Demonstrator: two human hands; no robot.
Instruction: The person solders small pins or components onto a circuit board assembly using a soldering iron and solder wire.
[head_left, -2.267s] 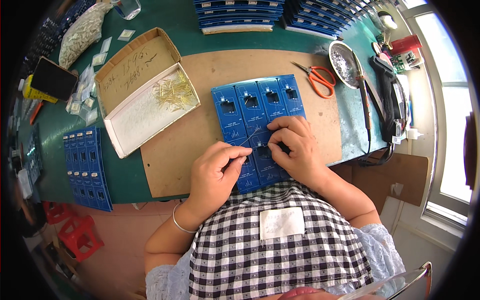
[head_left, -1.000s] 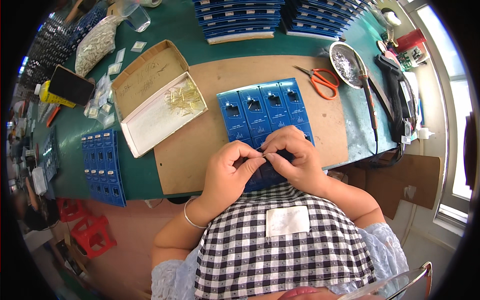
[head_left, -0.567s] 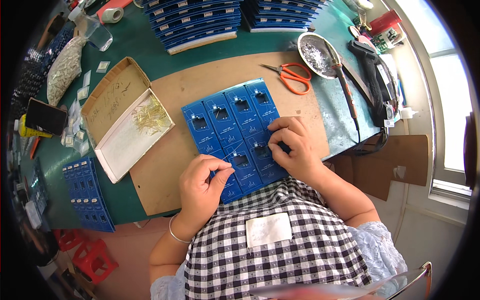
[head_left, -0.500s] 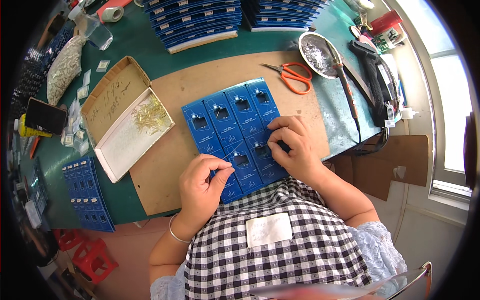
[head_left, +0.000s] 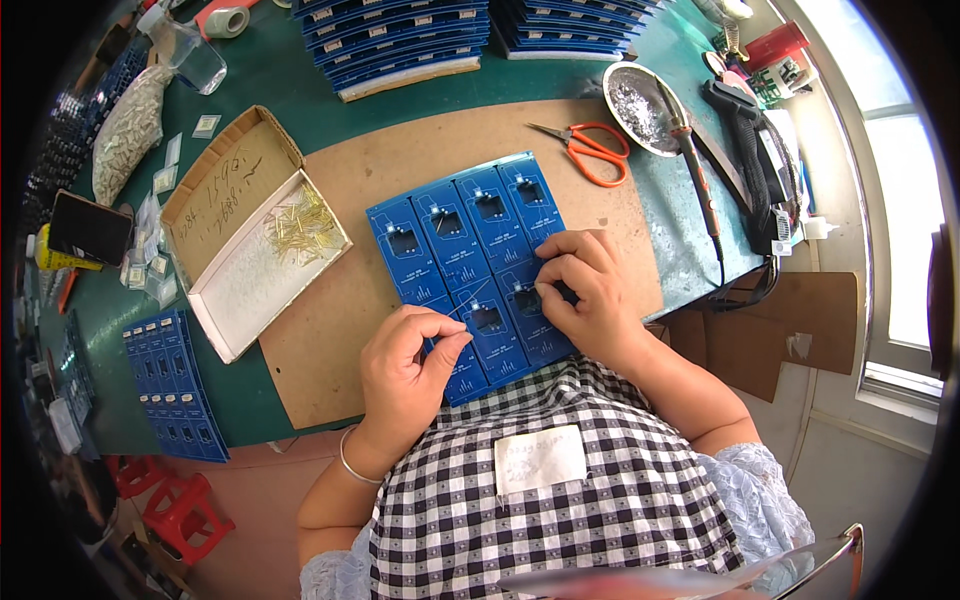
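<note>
A blue circuit-board panel (head_left: 505, 255) lies tilted before me, divided into several sections with dark square cutouts. My left hand (head_left: 415, 355) hovers over its lower left part, thumb and index finger pinched together; whatever is between them is too small to name. Close to those fingertips a thin pale line crosses the board. At the panel's right edge rests my right hand (head_left: 592, 295), its fingers curled and thumb and index finger closed beside a cutout. What they may hold is hidden. Loose thin gold-coloured pins (head_left: 300, 228) lie in an open cardboard box (head_left: 222, 322) on the left.
Orange-handled scissors (head_left: 597, 155) and a soldering iron (head_left: 700, 180) across a metal bowl (head_left: 612, 92) lie at the right. Stacks of blue boards (head_left: 395, 45) stand at the back. Another blue panel (head_left: 175, 390) lies left, on the green table (head_left: 260, 400). A brown sheet (head_left: 320, 370) is underneath the work.
The whole view has shifted very slightly. Both hands keep the same pose and place on the board panel.
</note>
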